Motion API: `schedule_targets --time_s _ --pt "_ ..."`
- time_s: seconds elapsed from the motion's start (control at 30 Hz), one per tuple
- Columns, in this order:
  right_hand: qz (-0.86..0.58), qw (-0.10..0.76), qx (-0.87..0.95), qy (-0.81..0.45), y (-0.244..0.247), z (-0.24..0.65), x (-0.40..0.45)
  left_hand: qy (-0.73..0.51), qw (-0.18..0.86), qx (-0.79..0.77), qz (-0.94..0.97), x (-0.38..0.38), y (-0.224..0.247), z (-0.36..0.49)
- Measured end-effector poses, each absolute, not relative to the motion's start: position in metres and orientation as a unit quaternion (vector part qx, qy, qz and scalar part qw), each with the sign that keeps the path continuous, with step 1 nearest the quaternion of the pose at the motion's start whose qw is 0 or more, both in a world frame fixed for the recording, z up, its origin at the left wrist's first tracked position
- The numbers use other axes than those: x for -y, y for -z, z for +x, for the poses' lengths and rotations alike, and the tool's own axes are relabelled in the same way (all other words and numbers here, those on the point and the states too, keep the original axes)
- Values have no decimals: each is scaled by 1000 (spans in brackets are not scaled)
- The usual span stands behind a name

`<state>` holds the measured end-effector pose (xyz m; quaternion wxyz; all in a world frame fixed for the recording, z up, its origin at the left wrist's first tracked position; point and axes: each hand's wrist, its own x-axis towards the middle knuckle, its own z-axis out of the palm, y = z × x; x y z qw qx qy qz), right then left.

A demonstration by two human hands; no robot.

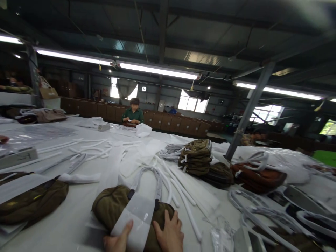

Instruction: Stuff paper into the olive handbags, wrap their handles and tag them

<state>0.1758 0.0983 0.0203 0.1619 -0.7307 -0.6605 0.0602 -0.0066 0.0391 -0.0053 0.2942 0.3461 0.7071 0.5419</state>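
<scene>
An olive-green handbag (pixel 111 203) lies on the table in front of me. A white wrapping sheet (pixel 136 218) runs across its middle, and its strap (pixel 145 169) arches up behind, covered in pale wrapping. My left hand (pixel 118 240) is closed at the near left edge, its thumb pressing on the sheet and its other fingers mostly hidden. On the bag's right end rests my right hand (pixel 170 231), fingers spread and touching the fabric. White foam tubes (pixel 186 206) lie just right of the bag.
At left lies another olive bag (pixel 34 199). Stacked olive bags (pixel 196 157) and a rust-brown bag (pixel 257 176) are at right, near a metal post (pixel 249 108). Wrapped straps (pixel 262 210) and a grey box (pixel 246 239) sit nearer. A person (pixel 133 113) sits across the table.
</scene>
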Motion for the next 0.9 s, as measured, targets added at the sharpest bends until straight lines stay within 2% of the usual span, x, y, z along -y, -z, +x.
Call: schedule_targets --time_s 0.1,0.27,0.37,0.43,0.5,0.57,0.7,0.8,0.9 --pt "-709 257 651 -89 -16 173 -96 -651 240 -691 203 -72 -39 -10" --pt "-600 418 680 -55 0 190 -62 -713 111 -582 374 -90 -156 -37" --pt "-592 440 672 -66 5 216 -28 -629 -15 -589 507 -72 -206 -51" --pt "-616 430 656 -73 4 244 -11 -547 -133 -578 591 -58 -218 -56" --pt "-656 404 634 -64 1 275 -2 -462 -224 -514 687 -48 -212 -59" --pt "-708 345 616 -29 -1 302 -3 -373 -255 -460 764 -43 -190 -58" --pt "-763 233 602 36 4 323 -20 -204 -197 -481 830 -28 -115 -35" --pt "-760 220 609 49 14 314 -29 -106 -171 -474 857 -9 -54 -8" --pt "-748 223 623 55 21 306 -32 -112 -214 -479 844 7 -15 10"
